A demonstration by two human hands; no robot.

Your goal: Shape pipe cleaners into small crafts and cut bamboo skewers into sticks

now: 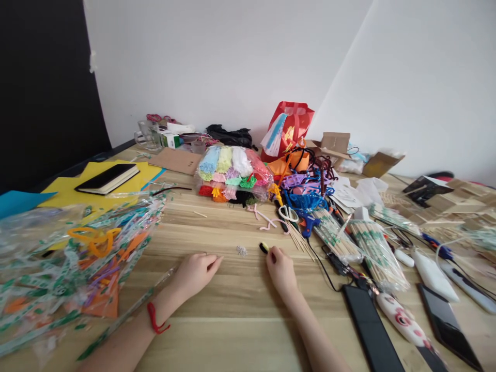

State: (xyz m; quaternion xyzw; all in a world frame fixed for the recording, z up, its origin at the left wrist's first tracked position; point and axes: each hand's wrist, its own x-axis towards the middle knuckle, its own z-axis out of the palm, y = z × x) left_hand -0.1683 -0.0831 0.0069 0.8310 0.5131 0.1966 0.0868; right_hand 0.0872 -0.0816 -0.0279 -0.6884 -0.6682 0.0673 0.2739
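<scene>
My left hand [196, 272] rests on the wooden table [240, 320], fingers curled loosely and pressed together, with nothing visible in them; a red string circles its wrist. My right hand [281, 268] lies to the right with curled fingers, its fingertips touching a small yellow-and-black object [264, 247]. Between the hands, a little farther out, sits a tiny grey-white speck [242, 250]. Pink pipe cleaners [267, 219] lie beyond it.
Clear bags with orange and purple shapes [77, 258] cover the left. A bag of coloured pipe cleaners [232, 173], blue glue gun [308, 222], packs of bamboo skewers [372, 248], two dark phones [370, 325], yellow sheets with a black notebook [108, 177] and a red bag [289, 126] surround.
</scene>
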